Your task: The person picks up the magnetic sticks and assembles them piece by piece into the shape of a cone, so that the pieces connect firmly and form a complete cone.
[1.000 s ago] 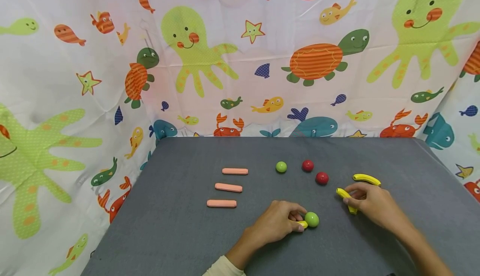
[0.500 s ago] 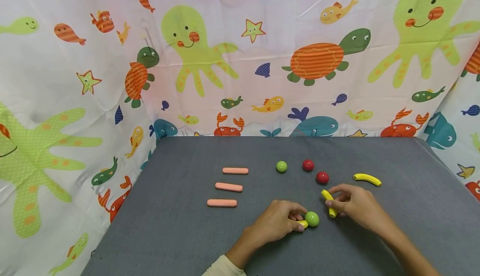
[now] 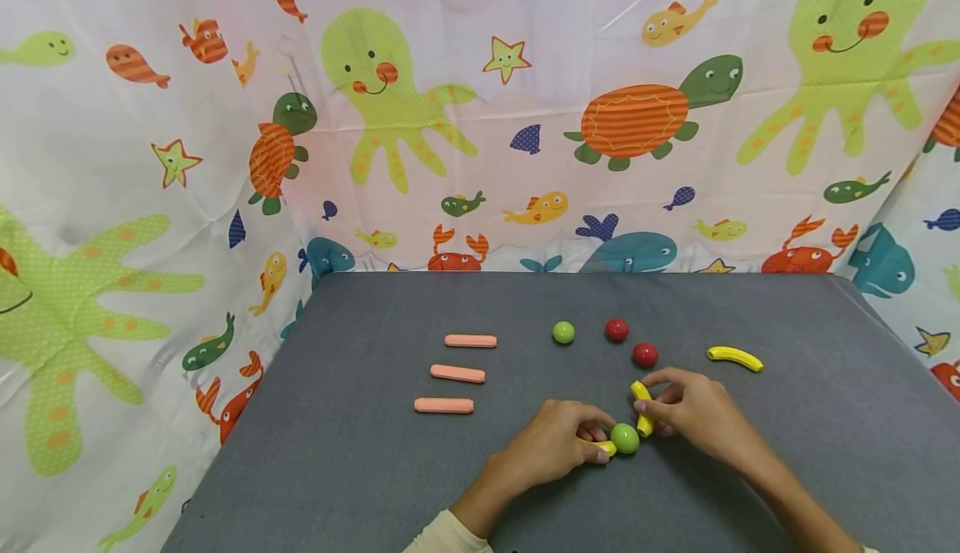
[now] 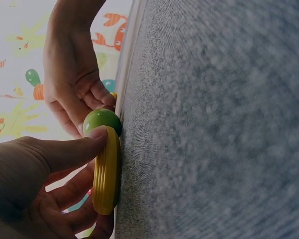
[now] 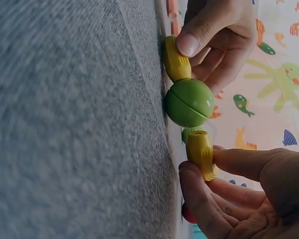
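Low over the grey table, my left hand pinches a short yellow curved stick between thumb and fingers. The stick's far end meets a glossy green ball, which has a seam around it in the right wrist view. On the ball's right side, my right hand grips a second yellow curved stick by thumb and fingertips. Its hollow-looking end points toward the green ball, very close to it. The left fingers hide most of the first stick in the head view.
Further back lie another green ball, two red balls and a third yellow curved stick. Three salmon-coloured straight sticks lie at the left. A sea-animal curtain hangs behind the grey table.
My right hand has moved left with its yellow stick, away from the stick at the right and up close to the green ball. The left hand has stayed in place.
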Tool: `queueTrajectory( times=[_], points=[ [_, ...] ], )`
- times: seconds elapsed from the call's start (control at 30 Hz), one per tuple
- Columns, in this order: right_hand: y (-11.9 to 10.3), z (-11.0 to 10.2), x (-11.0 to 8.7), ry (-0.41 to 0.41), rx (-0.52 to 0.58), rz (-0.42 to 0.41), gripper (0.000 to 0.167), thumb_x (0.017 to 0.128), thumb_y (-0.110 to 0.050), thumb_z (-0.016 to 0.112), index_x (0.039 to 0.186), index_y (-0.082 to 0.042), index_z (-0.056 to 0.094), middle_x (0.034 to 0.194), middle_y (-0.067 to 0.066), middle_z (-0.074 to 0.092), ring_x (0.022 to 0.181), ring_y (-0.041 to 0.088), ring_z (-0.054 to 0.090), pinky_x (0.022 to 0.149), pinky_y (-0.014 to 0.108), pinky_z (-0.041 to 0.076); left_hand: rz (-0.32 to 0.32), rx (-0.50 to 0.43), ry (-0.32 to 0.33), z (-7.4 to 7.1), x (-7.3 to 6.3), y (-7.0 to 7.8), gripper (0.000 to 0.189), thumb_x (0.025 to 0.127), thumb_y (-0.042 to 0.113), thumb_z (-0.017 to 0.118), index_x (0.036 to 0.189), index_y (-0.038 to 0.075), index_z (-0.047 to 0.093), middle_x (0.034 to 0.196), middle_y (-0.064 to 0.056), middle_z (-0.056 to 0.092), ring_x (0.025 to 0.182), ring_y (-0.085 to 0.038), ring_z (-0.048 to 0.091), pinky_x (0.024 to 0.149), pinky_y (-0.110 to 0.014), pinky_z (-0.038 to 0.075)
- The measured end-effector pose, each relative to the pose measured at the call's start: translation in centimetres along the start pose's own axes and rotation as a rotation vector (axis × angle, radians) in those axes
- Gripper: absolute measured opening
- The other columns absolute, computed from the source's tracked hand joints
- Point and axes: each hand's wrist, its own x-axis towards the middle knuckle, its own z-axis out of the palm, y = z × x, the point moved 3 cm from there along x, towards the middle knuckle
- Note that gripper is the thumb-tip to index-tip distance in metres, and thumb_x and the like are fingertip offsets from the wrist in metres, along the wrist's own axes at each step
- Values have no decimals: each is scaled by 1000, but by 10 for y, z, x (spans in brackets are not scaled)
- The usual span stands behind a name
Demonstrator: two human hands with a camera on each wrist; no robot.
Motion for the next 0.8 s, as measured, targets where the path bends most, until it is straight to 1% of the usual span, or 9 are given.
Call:
queueTrajectory(
  times=[0.27, 0.5, 0.7, 0.8],
  points=[
    [1, 2, 1, -4, -1, 26, 42, 95, -23, 82, 125, 3, 69, 84, 3, 77, 67, 18, 72, 61, 34, 56, 1, 3, 2, 0, -1, 1, 33, 89, 11, 86, 121, 10, 78, 89, 14, 70, 80, 9, 60, 74, -13, 50],
    [0, 2, 1, 3, 32, 17, 44, 96, -21, 80, 127, 6, 66, 82, 3, 77, 67, 19, 72, 60, 33, 60, 5, 2, -1, 0, -1, 0, 33, 90, 10, 85, 121, 10, 78, 89, 14, 70, 80, 9, 60, 74, -13, 50],
    [0, 2, 1, -7, 40, 24, 43, 96, -21, 79, 127, 6, 66, 83, 4, 76, 67, 19, 73, 61, 33, 60, -4, 13, 0, 0, 0, 0, 33, 89, 12, 86, 121, 12, 79, 89, 15, 69, 80, 9, 59, 75, -13, 50],
    [0, 3, 0, -5, 29, 28, 41, 96, -21, 79, 125, 5, 67, 82, 3, 75, 67, 19, 72, 60, 33, 59, 0, 8, -2, -2, 0, 0, 34, 89, 12, 87, 121, 10, 79, 91, 13, 72, 81, 9, 61, 76, -13, 51]
  ],
)
